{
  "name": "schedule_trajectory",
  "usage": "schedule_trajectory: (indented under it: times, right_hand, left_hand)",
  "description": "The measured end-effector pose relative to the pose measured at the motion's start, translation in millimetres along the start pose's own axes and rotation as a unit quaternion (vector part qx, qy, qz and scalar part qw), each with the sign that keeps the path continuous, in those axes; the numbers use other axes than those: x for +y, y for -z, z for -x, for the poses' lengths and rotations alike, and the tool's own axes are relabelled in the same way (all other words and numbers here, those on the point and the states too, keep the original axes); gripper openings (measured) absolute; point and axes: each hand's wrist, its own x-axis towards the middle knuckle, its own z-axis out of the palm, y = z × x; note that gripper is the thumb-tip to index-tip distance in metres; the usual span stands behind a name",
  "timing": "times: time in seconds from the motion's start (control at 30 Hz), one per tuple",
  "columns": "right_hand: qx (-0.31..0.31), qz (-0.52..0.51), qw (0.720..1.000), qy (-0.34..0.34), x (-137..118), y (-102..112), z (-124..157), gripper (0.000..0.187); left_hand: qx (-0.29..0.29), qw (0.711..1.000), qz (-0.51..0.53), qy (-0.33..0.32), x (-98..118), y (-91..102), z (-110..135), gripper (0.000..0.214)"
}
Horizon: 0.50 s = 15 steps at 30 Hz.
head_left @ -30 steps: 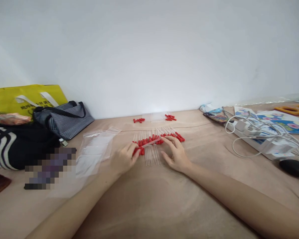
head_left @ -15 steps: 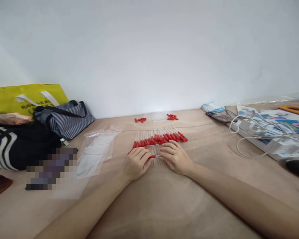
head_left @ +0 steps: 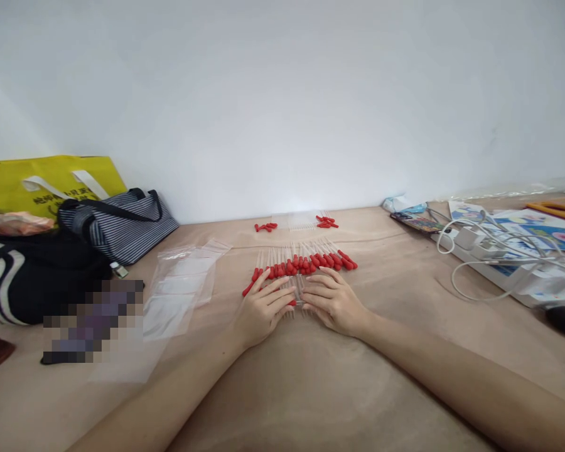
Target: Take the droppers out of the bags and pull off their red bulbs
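My left hand is closed at the fingertips on a dropper's small red rubber bulb, which peeks out by the thumb. Facing it, my right hand has its thumb and fingers pinched on a thin clear tube. The joint between bulb and tube is partly covered by fingers. Bare clear tubes lie beneath and between both hands. Just beyond the fingertips is a row of glass droppers with red bulbs, their clear stems pointing away from me.
Loose red bulbs lie at the back left and back right, around a clear bag. Plastic zip bags lie left, beside a striped bag and a yellow bag. A power strip with white cables sits right.
My left hand has shifted slightly right and its fingers have spread over the tubes. The red bulb sits a little lower and nearer the right hand. The view has moved slightly.
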Motion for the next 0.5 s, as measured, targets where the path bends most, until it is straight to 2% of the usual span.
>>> schedule_trajectory:
  times: [0.13, 0.27, 0.5]
  right_hand:
    - [0.004, 0.008, 1.000, 0.002, -1.0, 2.0, -0.1, 0.013]
    - [0.004, 0.017, 1.000, 0.001, -1.8, 3.1, 2.5, 0.014]
    - [-0.001, 0.018, 1.000, 0.011, -2.4, 5.2, 4.8, 0.013]
  left_hand:
    - [0.018, 1.000, -0.010, 0.001, 1.5, 2.6, -1.2, 0.016]
    - [0.011, 1.000, -0.013, 0.001, 2.8, 5.5, -2.0, 0.018]
    - [0.024, 0.999, -0.002, -0.031, 6.0, 8.5, -2.3, 0.020]
